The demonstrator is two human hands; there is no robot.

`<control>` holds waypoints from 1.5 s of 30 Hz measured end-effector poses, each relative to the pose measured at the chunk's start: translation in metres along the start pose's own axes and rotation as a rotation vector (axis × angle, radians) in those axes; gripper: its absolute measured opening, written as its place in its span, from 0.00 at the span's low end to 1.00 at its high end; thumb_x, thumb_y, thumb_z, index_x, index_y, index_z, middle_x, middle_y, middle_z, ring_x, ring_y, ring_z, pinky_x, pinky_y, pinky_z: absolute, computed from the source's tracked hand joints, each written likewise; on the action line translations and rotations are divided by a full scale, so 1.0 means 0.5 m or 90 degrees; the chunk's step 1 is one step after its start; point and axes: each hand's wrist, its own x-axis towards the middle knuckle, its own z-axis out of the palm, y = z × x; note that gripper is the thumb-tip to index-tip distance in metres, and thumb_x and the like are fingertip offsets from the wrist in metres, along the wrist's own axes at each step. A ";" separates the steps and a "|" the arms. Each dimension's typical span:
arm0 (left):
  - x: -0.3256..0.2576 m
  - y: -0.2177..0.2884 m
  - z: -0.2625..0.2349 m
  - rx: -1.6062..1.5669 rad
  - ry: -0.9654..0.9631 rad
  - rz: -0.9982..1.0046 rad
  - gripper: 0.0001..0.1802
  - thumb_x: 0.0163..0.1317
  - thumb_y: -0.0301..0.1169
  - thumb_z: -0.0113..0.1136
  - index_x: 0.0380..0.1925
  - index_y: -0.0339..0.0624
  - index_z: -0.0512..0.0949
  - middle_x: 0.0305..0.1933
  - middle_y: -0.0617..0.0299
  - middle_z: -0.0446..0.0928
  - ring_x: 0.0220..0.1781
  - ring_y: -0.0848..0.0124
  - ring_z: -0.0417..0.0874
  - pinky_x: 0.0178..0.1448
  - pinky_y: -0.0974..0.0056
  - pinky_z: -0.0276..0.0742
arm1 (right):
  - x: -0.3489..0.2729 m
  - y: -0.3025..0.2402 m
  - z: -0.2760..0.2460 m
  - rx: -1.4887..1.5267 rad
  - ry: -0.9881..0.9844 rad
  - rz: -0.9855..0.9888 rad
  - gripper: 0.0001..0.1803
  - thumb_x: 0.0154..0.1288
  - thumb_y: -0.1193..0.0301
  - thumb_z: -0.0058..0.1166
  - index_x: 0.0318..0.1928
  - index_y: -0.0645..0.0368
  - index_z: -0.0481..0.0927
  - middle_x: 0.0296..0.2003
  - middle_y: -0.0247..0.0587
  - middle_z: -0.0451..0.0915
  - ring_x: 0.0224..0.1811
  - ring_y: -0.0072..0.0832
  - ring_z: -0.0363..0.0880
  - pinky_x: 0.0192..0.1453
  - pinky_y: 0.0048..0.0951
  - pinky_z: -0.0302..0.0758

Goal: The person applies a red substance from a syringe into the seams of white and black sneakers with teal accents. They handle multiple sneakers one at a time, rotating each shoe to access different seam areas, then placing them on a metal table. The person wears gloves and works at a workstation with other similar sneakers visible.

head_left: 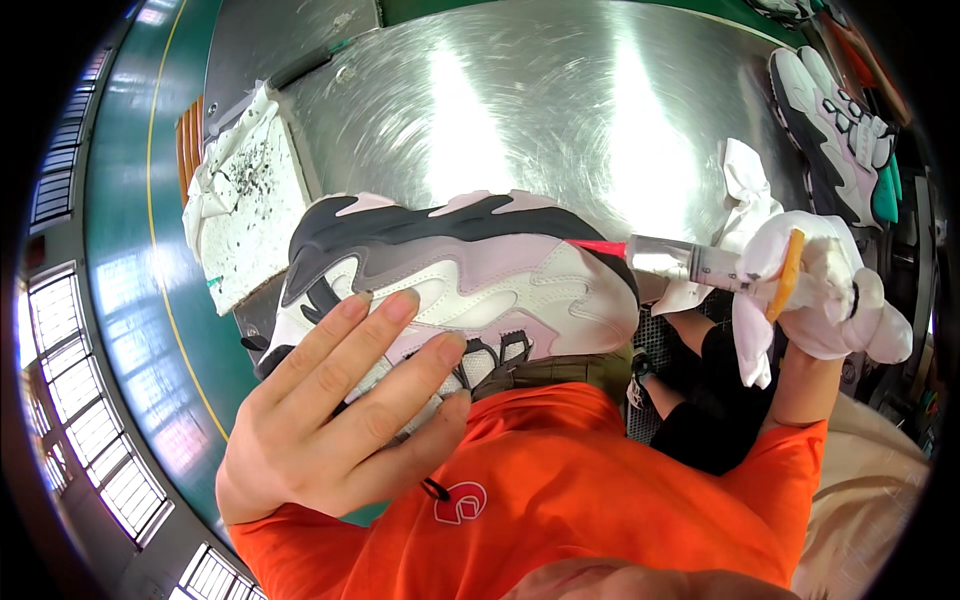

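A pink, white and black sneaker point(470, 285) is held on its side at the near edge of the table, its sole facing away from me. The bare fingers of my left hand point(345, 410) press against its upper near the laces; the thumb is hidden. In a white glove, my right hand point(825, 290) grips a clear syringe point(690, 262). The syringe's pinkish-red tip point(598, 246) meets the seam between upper and dark sole, at the sneaker's right end. An orange strip point(785, 275) crosses the syringe beside the gloved fingers.
Beyond the sneaker lies a shiny metal tabletop point(530, 110). A white pad point(262, 190) with dark specks sits at its left end. White cloth point(748, 185) hangs by my right hand. More sneakers point(825, 135) stand at the far right. A dark-handled tool point(300, 68) lies at the far left.
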 end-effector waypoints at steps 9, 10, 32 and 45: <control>-0.005 0.013 -0.008 0.011 -0.056 0.009 0.11 0.57 0.33 0.70 0.38 0.45 0.79 0.52 0.53 0.82 0.58 0.46 0.82 0.58 0.45 0.82 | -0.034 0.028 -0.002 0.058 -0.002 -0.019 0.34 0.59 0.45 0.51 0.43 0.68 0.80 0.43 0.52 0.81 0.42 0.37 0.79 0.49 0.35 0.76; -0.006 0.015 -0.007 0.020 -0.061 0.009 0.11 0.59 0.34 0.69 0.38 0.45 0.79 0.52 0.53 0.82 0.58 0.46 0.82 0.59 0.44 0.82 | -0.040 0.033 -0.001 0.065 -0.002 -0.022 0.34 0.59 0.45 0.51 0.44 0.69 0.80 0.43 0.52 0.81 0.42 0.37 0.79 0.49 0.35 0.76; -0.055 0.119 0.060 0.185 0.016 -0.054 0.11 0.62 0.34 0.68 0.42 0.44 0.82 0.56 0.51 0.81 0.61 0.46 0.81 0.60 0.45 0.81 | -0.143 0.148 0.069 0.098 0.143 -0.131 0.33 0.54 0.46 0.57 0.52 0.58 0.78 0.37 0.40 0.80 0.25 0.23 0.74 0.31 0.25 0.74; -0.063 0.122 0.068 0.200 0.029 -0.028 0.10 0.64 0.31 0.65 0.43 0.43 0.82 0.58 0.50 0.80 0.62 0.46 0.79 0.63 0.46 0.79 | -0.170 0.145 0.188 0.067 0.267 -0.133 0.32 0.64 0.58 0.49 0.53 0.81 0.71 0.35 0.63 0.80 0.28 0.49 0.84 0.28 0.39 0.83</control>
